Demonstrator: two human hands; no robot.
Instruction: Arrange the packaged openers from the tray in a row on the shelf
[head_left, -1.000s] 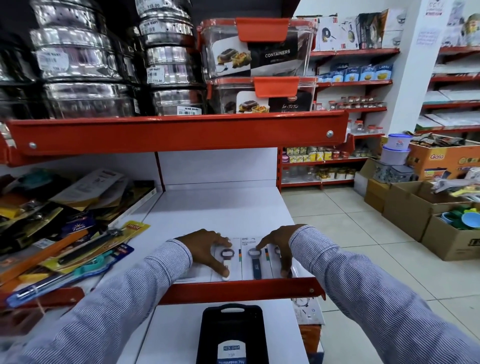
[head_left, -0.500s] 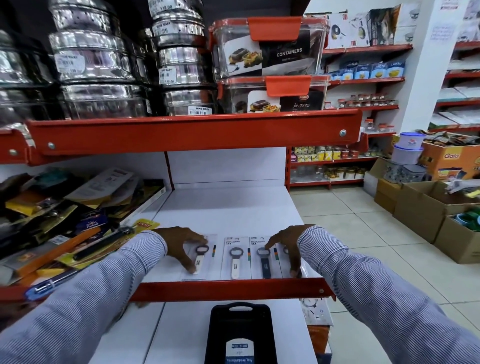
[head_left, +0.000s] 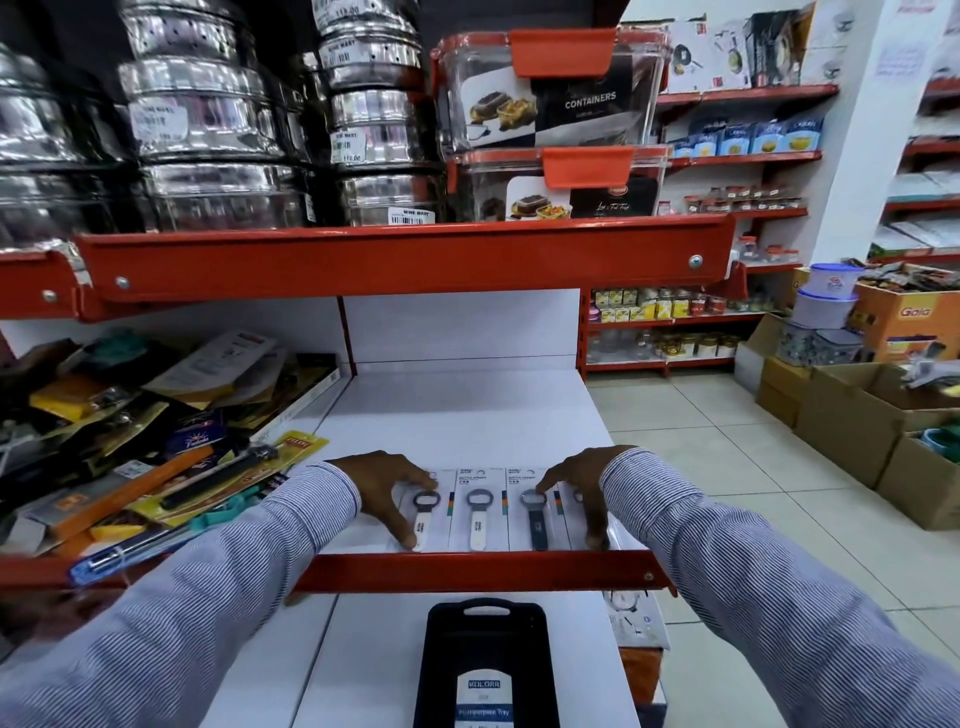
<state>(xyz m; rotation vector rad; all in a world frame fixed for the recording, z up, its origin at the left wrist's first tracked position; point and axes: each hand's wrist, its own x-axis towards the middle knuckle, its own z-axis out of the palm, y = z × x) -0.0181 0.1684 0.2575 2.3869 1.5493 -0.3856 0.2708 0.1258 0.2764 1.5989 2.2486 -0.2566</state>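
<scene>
Change: left hand (head_left: 387, 496) had slid one opener card leftward, widening the row.
Openers (head_left: 478, 512): flat at shelf (head_left: 467, 415) front, handles toward the person.
Hands: both spread, fingertips pressing end cards; right hand (head_left: 579, 491) equally near.
Tray (head_left: 485, 654): below, apparently empty.

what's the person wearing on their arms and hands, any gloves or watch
Both arms wear long shirt sleeves, the left sleeve and the right sleeve, in pale fabric with fine dark pinstripes, reaching to the wrists. The left hand and right hand are bare: no gloves, and no watch or ring shows.
</scene>
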